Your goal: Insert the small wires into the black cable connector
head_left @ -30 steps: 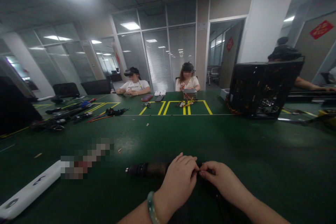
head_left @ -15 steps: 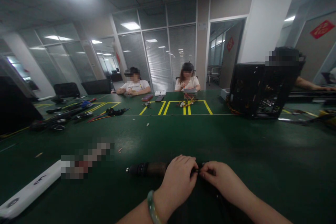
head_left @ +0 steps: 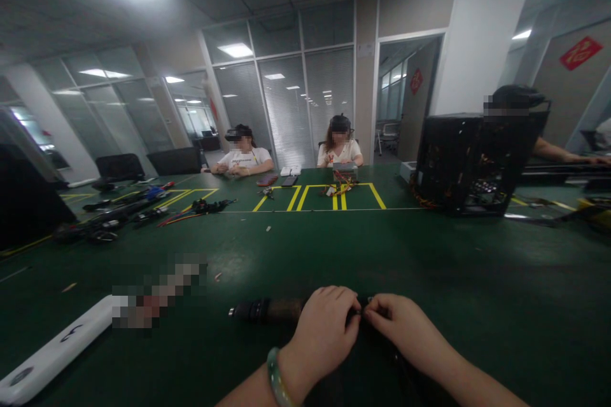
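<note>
A dark cylindrical tool (head_left: 267,310) lies across the green table (head_left: 305,248) close to me, its tip pointing left. My left hand (head_left: 324,331), with a green bangle on the wrist, is curled over the tool's right end. My right hand (head_left: 401,327) meets it from the right, fingertips pinched against a small dark part at that end. What sits between the fingertips is too small to make out.
A long white flat piece (head_left: 52,353) lies at the near left. Dark tools and cables (head_left: 119,213) lie at the far left. An open black computer case (head_left: 472,162) stands at the right. Two people sit at the far side, another person behind the case.
Both hands stay together on the tool's right end, with only slight finger shifts. The view has tilted a little.
</note>
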The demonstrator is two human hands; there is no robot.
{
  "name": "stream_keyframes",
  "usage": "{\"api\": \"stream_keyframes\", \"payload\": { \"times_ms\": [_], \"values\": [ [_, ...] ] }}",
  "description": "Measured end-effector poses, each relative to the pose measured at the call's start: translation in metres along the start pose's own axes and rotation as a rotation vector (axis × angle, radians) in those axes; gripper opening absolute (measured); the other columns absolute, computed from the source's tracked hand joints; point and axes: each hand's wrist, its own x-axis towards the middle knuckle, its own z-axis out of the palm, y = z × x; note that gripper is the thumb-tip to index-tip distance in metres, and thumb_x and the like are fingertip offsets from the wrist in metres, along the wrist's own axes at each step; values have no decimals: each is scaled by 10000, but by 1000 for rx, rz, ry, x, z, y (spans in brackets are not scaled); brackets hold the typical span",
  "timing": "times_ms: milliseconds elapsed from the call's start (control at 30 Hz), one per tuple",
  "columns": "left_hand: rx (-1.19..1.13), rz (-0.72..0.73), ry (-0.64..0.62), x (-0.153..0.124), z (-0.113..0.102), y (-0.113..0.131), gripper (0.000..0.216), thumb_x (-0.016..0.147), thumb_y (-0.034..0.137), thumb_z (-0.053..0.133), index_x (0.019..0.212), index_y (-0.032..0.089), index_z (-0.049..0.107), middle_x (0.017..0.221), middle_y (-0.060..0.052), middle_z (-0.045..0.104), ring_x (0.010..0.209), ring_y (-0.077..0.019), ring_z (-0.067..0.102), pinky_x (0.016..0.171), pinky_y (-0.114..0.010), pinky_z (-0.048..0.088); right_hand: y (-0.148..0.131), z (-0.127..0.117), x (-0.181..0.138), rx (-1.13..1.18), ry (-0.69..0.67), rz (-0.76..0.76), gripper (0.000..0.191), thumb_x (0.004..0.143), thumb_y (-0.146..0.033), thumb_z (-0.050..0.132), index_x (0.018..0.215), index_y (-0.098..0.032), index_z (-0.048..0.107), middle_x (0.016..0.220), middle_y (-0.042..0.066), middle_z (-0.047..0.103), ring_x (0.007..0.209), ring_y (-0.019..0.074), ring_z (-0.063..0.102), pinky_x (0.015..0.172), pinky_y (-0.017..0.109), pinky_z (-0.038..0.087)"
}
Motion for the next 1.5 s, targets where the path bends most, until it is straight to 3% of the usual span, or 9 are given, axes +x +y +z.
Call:
{"api": "stream_keyframes", "payload": {
  "times_ms": [433, 533, 700, 867, 1500],
  "values": [
    [26, 18, -49, 3, -3, 0, 118, 843, 133, 582, 927, 211, 604, 1054, -6, 643, 1003, -197, 578, 916, -375, 446, 2, 0, 2, 17, 0, -114, 176, 856, -278, 557, 770, -233, 704, 822, -16, 686, 794, 171, 619, 692, 235, 401],
    [54, 61, -66, 2, -3, -2, 137, 857, 122, 556, 944, 209, 616, 1195, -26, 613, 1110, -215, 557, 972, -400, 432, 1, 0, 1, -11, 15, -115, 177, 853, -276, 561, 753, -227, 699, 811, -13, 685, 780, 169, 618, 684, 237, 397],
    [116, 82, -100, 0, -8, -8, 253, 807, 123, 595, 1009, 270, 632, 1426, 12, 438, 1302, -250, 413, 1068, -475, 346, 1, 0, 1, -52, 38, -75, 195, 862, -288, 551, 750, -221, 695, 779, -5, 688, 731, 169, 621, 637, 241, 383],
    [85, 78, -138, -2, -18, -9, 417, 780, 105, 580, 1117, 348, 612, 1352, 37, 513, 1165, -218, 528, 1007, -444, 400, 2, -2, 0, -17, 12, -48, 190, 867, -295, 548, 765, -219, 689, 765, -10, 693, 701, 162, 627, 614, 231, 381],
    [96, 172, -158, 4, -14, -19, 430, 799, 100, 582, 1173, 314, 595, 1324, 23, 537, 1148, -200, 522, 1022, -396, 361, 5, 3, 1, 25, 40, -56, 185, 867, -301, 557, 767, -219, 689, 759, -15, 692, 709, 163, 632, 609, 226, 376]
  ]
}}
